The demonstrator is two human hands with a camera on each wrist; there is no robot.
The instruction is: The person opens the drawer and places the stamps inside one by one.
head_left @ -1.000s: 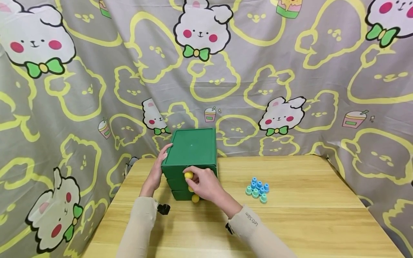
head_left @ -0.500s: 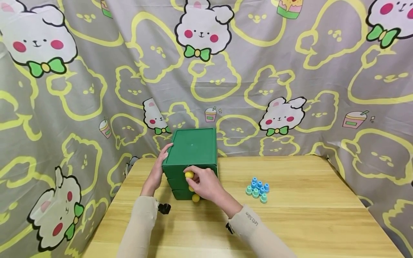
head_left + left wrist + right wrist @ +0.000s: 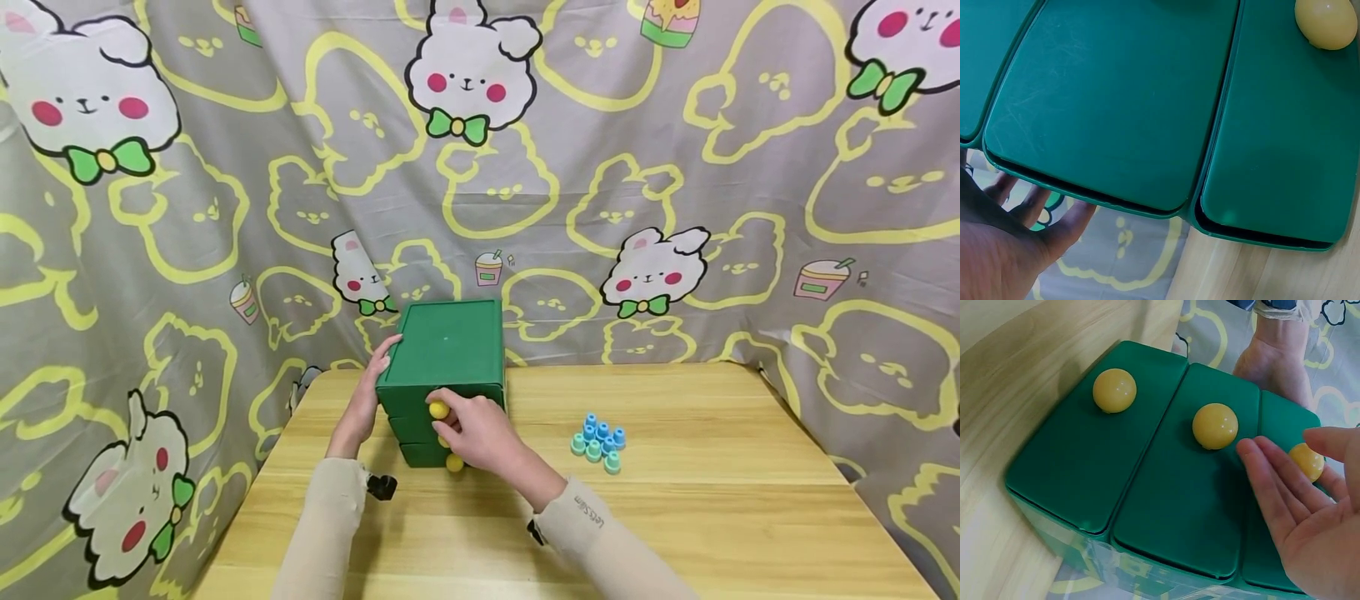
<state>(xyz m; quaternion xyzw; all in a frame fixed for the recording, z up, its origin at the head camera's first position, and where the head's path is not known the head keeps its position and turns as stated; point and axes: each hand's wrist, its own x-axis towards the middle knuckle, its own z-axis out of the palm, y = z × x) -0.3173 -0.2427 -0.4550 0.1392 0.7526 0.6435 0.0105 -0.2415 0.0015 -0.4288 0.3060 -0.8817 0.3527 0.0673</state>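
A green three-drawer box [image 3: 450, 342] stands on the table, each drawer front bearing a round yellow knob. All three drawers look closed. My right hand [image 3: 480, 429] is at the front and pinches the top drawer's knob [image 3: 1307, 462] between thumb and finger. Its other fingers extend close to the middle knob [image 3: 1215, 426], while the bottom knob [image 3: 1114, 390] sits apart from them. Against the box's left side rests my left hand [image 3: 366, 404], fingers extended along the wall. In the left wrist view, those fingers [image 3: 1072, 228] go partly out of sight behind the box's edge.
Several small blue and mint-green cone-shaped pieces [image 3: 600, 440] stand in a cluster on the wooden table [image 3: 712, 517], to the right of the box. Behind the table hangs a grey patterned curtain [image 3: 570, 192], close to the back of the box.
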